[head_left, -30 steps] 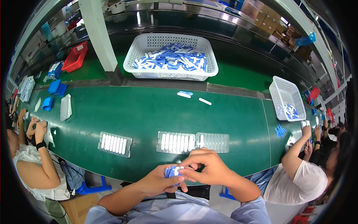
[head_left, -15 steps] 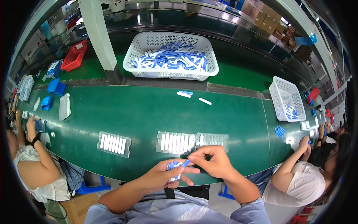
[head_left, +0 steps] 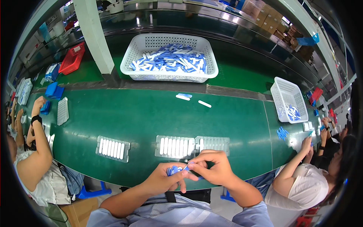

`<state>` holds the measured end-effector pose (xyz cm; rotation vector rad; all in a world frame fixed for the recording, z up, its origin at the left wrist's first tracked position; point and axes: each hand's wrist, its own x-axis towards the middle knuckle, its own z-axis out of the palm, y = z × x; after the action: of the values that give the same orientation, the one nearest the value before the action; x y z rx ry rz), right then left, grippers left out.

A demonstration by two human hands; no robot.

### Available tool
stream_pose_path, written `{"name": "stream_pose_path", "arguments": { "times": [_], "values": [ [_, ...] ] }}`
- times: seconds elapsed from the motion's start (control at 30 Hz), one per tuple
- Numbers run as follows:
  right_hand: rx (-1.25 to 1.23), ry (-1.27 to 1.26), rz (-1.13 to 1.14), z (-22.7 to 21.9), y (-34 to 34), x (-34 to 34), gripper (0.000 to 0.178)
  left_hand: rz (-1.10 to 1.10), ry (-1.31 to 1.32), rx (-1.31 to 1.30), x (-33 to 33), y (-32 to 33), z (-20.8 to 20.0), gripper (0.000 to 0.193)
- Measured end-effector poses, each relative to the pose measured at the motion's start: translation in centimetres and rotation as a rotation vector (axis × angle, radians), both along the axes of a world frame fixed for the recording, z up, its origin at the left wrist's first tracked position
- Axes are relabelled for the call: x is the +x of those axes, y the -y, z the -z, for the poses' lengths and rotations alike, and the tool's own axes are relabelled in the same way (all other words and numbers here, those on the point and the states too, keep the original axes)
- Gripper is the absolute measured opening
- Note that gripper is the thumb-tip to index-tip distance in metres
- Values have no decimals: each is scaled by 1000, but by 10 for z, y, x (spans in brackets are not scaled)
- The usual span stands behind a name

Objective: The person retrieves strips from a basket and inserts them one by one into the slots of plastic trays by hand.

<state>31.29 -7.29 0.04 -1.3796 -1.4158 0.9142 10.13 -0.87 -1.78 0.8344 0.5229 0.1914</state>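
Note:
My left hand [head_left: 166,178] is closed round a small bunch of blue-and-white flat strips [head_left: 173,170] at the table's near edge. Fingers of my right hand [head_left: 213,168] pinch the end of one strip [head_left: 186,167] beside the bunch; part of it is hidden by the fingers. Just beyond my hands lies a clear plastic tray [head_left: 175,156] with several white strips in its slots. A second clear tray [head_left: 219,143] adjoins it on the right, with a white strip in its left end. Farther left, another clear tray [head_left: 112,149] holds a row of white strips.
A large white basket [head_left: 169,78] full of blue and white strips stands at the back, near a white post [head_left: 92,38]. Loose strips [head_left: 183,97] lie before it. Another white basket [head_left: 289,90] is at the right. Co-workers sit on both sides.
My right hand's fingers have closed in nearer to the bunch, and the pinched strip is more covered. The left co-worker's arm has reached farther forward. The view has shifted slightly.

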Motion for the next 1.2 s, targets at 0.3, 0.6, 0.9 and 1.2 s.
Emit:
{"name": "stream_pose_path", "arguments": {
  "times": [0.3, 0.6, 0.9, 1.2],
  "values": [
    [334, 519, 275, 2, 1, 48, 7, -282, 0, 25, -29, -7, 8, 31],
    [-204, 350, -144, -8, -37, 77, 16, -132, -20, 8, -27, -3, 4, 31],
    [-48, 289, -125, 15, -49, 86, 34, 130, -158, 768, 2, -14, -21, 48],
    [325, 321, 292, 36, -55, 111, 12, 611, -526, 1272, 24, -38, -56, 53]
  ]
}}
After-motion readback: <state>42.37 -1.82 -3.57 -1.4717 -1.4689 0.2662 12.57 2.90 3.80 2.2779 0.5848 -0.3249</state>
